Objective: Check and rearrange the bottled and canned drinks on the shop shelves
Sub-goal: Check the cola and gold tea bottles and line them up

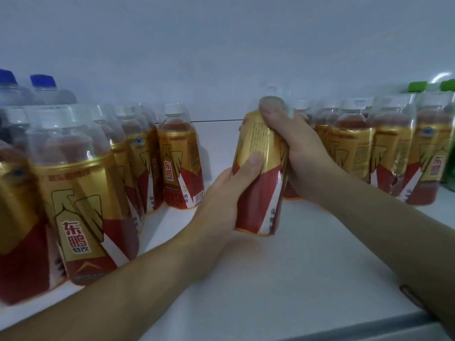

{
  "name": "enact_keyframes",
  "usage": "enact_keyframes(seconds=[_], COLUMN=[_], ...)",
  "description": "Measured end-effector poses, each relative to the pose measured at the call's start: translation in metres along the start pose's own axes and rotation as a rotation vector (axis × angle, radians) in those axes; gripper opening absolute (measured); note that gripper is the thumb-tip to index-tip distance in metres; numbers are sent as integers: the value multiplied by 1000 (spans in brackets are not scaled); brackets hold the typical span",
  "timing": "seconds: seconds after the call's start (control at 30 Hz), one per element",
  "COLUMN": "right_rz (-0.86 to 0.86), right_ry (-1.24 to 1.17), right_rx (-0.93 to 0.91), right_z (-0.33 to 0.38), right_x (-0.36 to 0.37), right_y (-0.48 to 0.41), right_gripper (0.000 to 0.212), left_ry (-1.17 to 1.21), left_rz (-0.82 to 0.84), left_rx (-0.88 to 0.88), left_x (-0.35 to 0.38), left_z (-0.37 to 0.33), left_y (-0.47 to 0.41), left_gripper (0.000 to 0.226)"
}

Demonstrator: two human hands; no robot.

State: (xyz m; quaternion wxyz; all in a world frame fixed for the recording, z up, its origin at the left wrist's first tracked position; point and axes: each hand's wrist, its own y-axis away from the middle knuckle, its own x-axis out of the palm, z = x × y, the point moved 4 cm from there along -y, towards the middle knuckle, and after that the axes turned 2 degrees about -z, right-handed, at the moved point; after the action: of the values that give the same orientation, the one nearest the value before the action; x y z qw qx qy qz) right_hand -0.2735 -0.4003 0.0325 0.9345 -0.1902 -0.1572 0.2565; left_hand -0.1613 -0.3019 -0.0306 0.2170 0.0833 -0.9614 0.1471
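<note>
I hold one gold-and-red drink bottle (261,178) upright over the middle of the white shelf (283,279). My left hand (221,200) grips its lower left side, thumb across the label. My right hand (295,153) wraps its upper right side, with fingers over the clear dust cap. Its base looks to rest on or just above the shelf. Rows of the same bottles stand to the left (81,193) and to the right (391,146).
Blue-capped clear bottles (41,92) stand at the far left back. Green-capped bottles (418,87) stand at the far right back. The shelf's front edge (369,328) runs along the bottom right. A white back wall closes the shelf behind.
</note>
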Motion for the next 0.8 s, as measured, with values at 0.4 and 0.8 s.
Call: enact_keyframes(seconds=[0.4, 0.8], right_rz=[6, 11], right_ry=[25, -5], right_rx=[-134, -150], right_z=[5, 13], right_x=[2, 5], right_y=[6, 10], right_gripper=[83, 71], left_ry=[-139, -139], left_rz=[-155, -113], left_rx=[-36, -20], left_x=[18, 24], left_z=[-9, -13], left_y=[-1, -6], left_gripper=[50, 51])
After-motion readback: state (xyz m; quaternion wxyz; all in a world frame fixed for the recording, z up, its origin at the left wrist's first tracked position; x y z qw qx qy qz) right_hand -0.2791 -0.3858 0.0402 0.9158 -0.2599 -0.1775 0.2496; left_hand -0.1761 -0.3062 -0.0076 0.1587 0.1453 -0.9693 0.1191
